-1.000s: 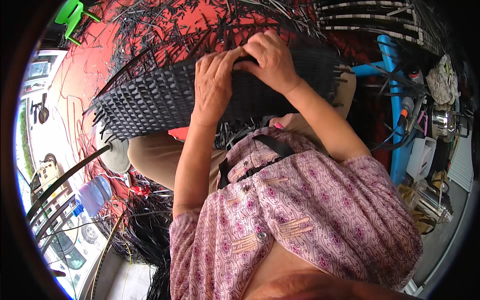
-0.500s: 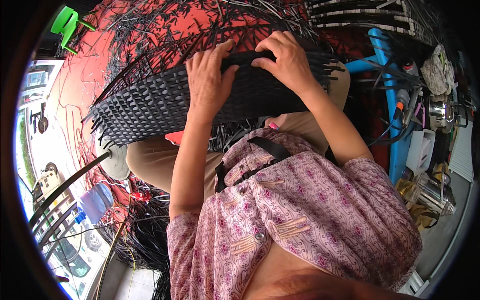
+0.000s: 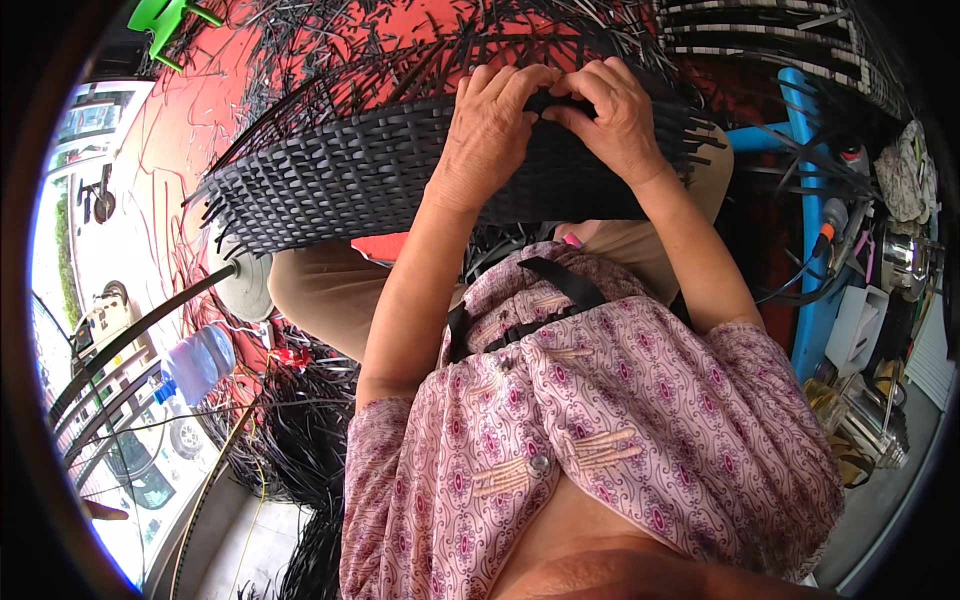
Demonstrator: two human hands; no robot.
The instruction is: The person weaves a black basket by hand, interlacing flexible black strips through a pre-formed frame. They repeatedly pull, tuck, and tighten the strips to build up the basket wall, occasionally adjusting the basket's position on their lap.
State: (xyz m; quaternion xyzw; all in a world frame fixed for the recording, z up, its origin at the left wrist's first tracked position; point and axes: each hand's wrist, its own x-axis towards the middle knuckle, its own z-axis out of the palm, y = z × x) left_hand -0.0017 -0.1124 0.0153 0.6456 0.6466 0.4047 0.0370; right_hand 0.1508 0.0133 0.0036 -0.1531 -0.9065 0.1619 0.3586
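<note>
Across my lap lies a dark grey woven wicker panel (image 3: 340, 165), with loose strip ends sticking out along its far edge and both sides. My left hand (image 3: 490, 125) is closed at the panel's far edge, its fingers curled over a black strip. Close against it, my right hand (image 3: 610, 115) pinches at the same edge, thumb and fingers bent round the black weaving strip (image 3: 545, 101). The fingertips of both hands nearly touch. Where exactly each grips the strip is partly hidden by the fingers.
Black strip scraps cover the red floor (image 3: 400, 18) beyond the panel. A blue frame (image 3: 812, 190) stands at the right beside tools and a metal pot (image 3: 905, 262). At left are a green chair (image 3: 160, 25), a water jug (image 3: 200, 365) and a black strip bundle (image 3: 300, 440).
Both hands have come together at the panel's far edge; the left moved right, and the right shifted slightly. The whole view has shifted a little, so the surroundings sit further right.
</note>
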